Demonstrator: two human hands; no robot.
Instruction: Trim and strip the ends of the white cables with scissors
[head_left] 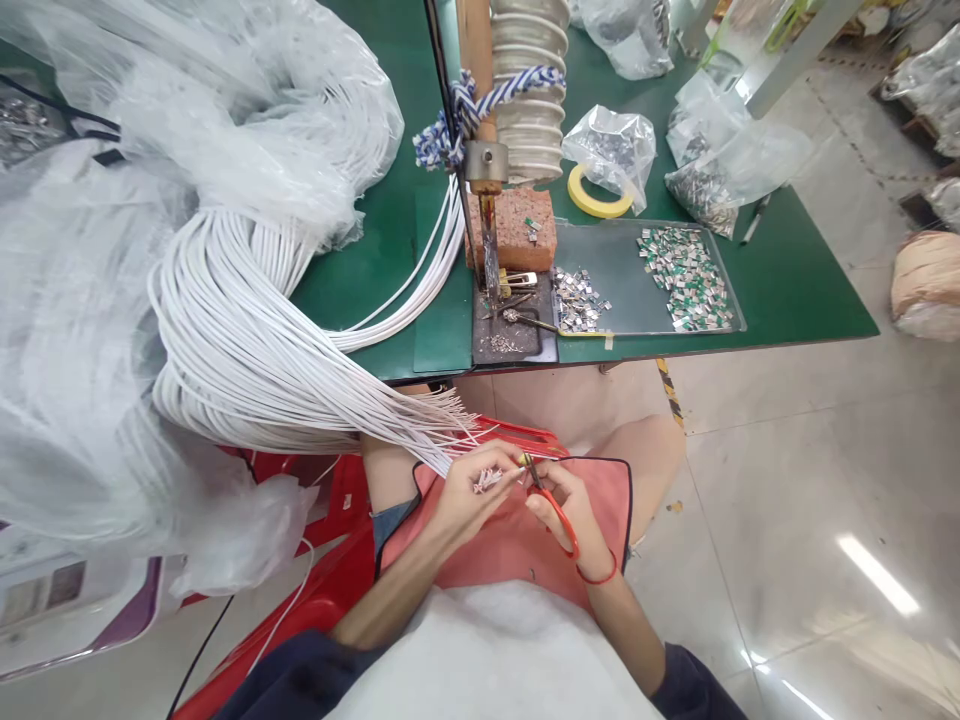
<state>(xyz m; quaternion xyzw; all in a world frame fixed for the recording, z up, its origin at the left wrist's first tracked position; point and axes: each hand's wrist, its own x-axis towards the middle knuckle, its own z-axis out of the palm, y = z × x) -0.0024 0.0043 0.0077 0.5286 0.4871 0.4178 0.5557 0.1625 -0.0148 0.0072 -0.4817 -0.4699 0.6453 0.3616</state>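
Over the coral apron (487, 550) on my lap, my left hand (480, 490) is closed round the ends of several thin white cables (360, 390). My right hand (566, 505) grips red-handled scissors (568, 530), whose blades reach the cable tips at the left fingertips. A small yellow bit sits by the blades; its nature is unclear. The cables run left into a large bundle partly wrapped in clear plastic. Whether the blades touch a cable is too small to tell.
On the green table (795, 280) stand a soldering-iron fixture (487, 230), a brick (517, 225), a tray (630, 300) of small connectors, yellow tape (598, 200) and plastic bags (615, 145). A red stool (315, 600) is at lower left.
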